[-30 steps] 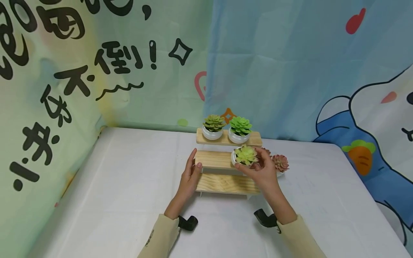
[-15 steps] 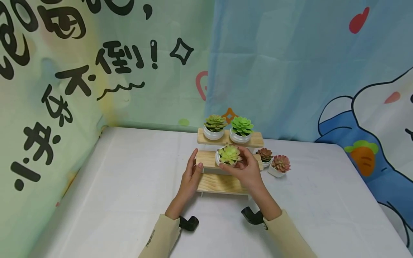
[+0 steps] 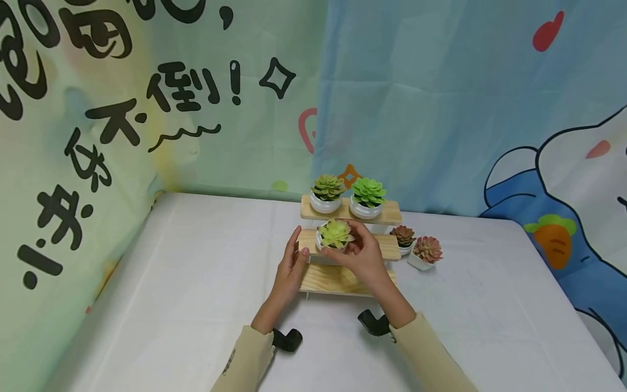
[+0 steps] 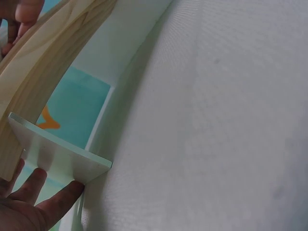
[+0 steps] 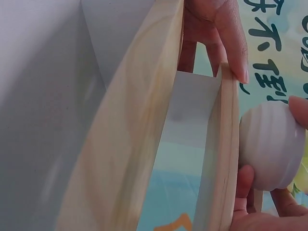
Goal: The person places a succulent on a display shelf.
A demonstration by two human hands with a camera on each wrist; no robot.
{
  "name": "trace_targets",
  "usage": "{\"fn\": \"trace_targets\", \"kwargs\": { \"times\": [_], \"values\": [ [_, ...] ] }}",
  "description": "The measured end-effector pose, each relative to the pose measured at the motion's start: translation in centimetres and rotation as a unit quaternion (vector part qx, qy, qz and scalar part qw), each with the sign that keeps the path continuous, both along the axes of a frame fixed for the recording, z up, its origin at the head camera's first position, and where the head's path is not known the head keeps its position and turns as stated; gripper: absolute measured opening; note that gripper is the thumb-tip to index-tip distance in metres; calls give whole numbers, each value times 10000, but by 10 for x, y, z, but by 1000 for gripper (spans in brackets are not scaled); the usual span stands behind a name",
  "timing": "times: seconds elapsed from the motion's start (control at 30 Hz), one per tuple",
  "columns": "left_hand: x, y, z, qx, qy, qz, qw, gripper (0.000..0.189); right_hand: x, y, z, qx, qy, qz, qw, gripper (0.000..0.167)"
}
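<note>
In the head view, a three-tier wooden stand [image 3: 323,279] with white side panels stands on the table. My right hand [image 3: 364,258] grips a yellow-green potted succulent [image 3: 335,234] at the left part of the middle shelf [image 3: 386,249]. Seen from the right wrist, its round white pot [image 5: 270,144] lies close against that shelf board, thumb and fingers about it. My left hand [image 3: 289,269] rests at the stand's left end, fingers extended. From the left wrist, its fingertips touch the white side panel [image 4: 62,151]; the right wrist view has its thumb at the middle board's end.
On the top shelf [image 3: 345,213] are a dark green succulent [image 3: 328,188] and a bright green one [image 3: 368,193]. A brown succulent [image 3: 404,236] and a pink one [image 3: 427,249] stand right of the stand on the white table [image 3: 186,283]. Printed cloth [image 3: 416,109] hangs behind.
My right hand has moved left along the middle shelf with the yellow-green succulent, exposing the brown and pink ones. The left hand has stayed at the stand's left end.
</note>
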State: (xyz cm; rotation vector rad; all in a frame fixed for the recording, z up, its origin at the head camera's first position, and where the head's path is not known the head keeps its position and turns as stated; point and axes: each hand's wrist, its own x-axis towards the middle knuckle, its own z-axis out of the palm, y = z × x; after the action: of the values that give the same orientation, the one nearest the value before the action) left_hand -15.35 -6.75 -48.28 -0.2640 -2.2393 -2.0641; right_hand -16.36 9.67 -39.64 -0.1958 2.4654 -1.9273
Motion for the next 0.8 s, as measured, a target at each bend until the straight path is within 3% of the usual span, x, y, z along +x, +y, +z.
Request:
{"fn": "trace_targets", "kwargs": {
  "times": [0.67,0.7,0.8],
  "values": [
    [1,0,0,25,-74,-45,10000,53,-4,-3,-1,488,20,-81,9988,65],
    [3,-1,5,25,-108,-55,9999,53,-3,-3,-1,478,5,-95,9988,66],
    [3,-1,5,14,-95,-37,9999,53,-3,-4,0,451,13,-125,9989,68]
  ]
}}
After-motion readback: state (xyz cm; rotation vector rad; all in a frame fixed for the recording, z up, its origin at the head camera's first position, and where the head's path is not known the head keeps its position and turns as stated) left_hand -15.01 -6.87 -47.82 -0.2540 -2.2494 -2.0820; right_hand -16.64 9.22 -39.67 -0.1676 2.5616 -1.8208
